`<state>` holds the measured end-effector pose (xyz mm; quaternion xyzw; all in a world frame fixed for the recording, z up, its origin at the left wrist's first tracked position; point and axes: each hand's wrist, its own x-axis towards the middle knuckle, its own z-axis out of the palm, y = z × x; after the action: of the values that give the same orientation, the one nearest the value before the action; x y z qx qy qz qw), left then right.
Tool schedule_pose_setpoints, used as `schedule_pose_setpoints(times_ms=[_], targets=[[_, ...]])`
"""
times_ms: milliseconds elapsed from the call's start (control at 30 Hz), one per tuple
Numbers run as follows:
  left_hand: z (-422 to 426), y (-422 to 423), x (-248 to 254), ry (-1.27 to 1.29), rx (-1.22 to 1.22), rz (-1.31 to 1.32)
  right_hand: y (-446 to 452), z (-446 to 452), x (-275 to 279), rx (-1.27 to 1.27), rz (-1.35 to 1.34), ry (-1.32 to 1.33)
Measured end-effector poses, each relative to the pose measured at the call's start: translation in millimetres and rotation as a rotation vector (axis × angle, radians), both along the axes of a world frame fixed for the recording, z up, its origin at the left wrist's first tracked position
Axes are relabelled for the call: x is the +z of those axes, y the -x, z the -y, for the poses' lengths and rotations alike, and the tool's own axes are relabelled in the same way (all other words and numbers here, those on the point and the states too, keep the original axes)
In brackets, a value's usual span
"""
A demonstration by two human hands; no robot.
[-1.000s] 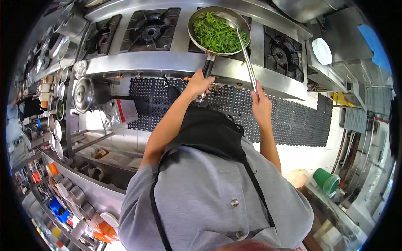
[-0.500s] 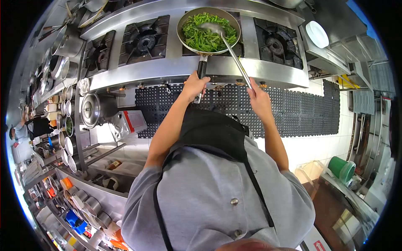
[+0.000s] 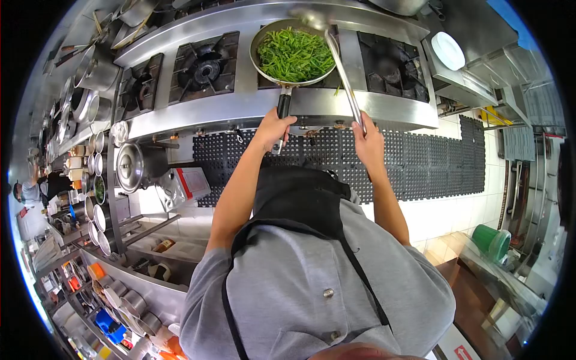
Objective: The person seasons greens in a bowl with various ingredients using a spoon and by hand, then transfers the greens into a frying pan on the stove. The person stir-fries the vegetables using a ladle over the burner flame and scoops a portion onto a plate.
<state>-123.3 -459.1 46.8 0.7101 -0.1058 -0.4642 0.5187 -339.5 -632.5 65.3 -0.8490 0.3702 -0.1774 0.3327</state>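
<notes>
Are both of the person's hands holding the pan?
No, the left hand grips the pan handle, while the right hand holds a long metal spoon.

From my remote end I am viewing a long stainless-steel stove (image 3: 198,114), which is carrying a round, shallow, pale-rimmed metal frying pan (image 3: 277,25) above one burner. Left of the pan, two square black iron grates (image 3: 205,71) are resting side by side on the steel top; right of the pan, another black iron grate (image 3: 393,66) is resting there. Farther right, I am seeing a grey steel counter (image 3: 456,81) holding round white plates (image 3: 448,51). Down in front of the pan, a white tiled floor (image 3: 444,210) is bearing a black perforated mat (image 3: 414,168).
</notes>
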Motion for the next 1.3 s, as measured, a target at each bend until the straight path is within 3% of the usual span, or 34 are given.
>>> schedule_pose_setpoints(times_ms=[67,233,300,400,567,767,833,867,933,1000,1033,1100,1133,1167,1300], targets=[[5.4,-3.3,4.9,0.076,-0.01,-0.049,-6.7,-13.3,-11.9,-0.088,0.193,0.05],[14.2,-7.1,-4.4,0.103,-0.01,-0.16,-27.6,-26.9,-92.3,-0.101,0.121,-0.203],[16.4,-7.7,-7.3,0.121,0.003,-0.153,-29.9,-31.2,-106.3,-0.13,0.132,-0.053],[17.8,-5.8,-15.1,0.117,0.011,-0.145,-23.9,-26.3,-130.8,-0.078,-0.306,0.042],[18.0,-5.5,-18.5,0.114,-0.011,-0.134,-6.2,-30.1,-137.8,-0.088,-0.29,-0.025],[23.5,-12.7,-22.6,0.09,-0.046,-0.264,-12.7,-12.5,-124.6,-0.075,-0.167,-0.099],[24.7,-15.0,-28.4,0.254,-0.01,-0.259,-13.3,5.1,-119.5,-0.022,-0.108,-0.05],[19.3,-6.7,-28.4,0.26,0.035,-0.241,-11.5,13.2,-112.4,0.0,-0.071,-0.177],[0.3,25.8,-8.0,-0.008,-0.074,0.035,7.6,9.4,-81.2,0.009,-0.027,-0.324],[-23.2,74.4,35.4,0.02,0.046,0.05,15.0,7.4,-36.7,-0.048,0.006,-0.629],[-31.9,86.9,46.2,0.136,0.049,-0.148,14.8,8.6,-28.2,-0.072,0.028,-0.639],[-26.3,61.4,53.2,0.015,-0.065,-0.01,22.7,11.2,-16.1,-0.013,0.078,-0.582],[-18.5,43.1,34.0,0.146,-0.03,-0.007,18.5,11.2,-1.6,0.033,0.09,-0.541],[-8.8,20.6,18.9,0.061,-0.103,0.119,12.4,12.5,2.4,0.004,0.075,-0.508],[-30.3,76.1,-5.6,0.114,0.065,0.13,21.4,16.1,20.2,0.108,0.047,-0.432]])
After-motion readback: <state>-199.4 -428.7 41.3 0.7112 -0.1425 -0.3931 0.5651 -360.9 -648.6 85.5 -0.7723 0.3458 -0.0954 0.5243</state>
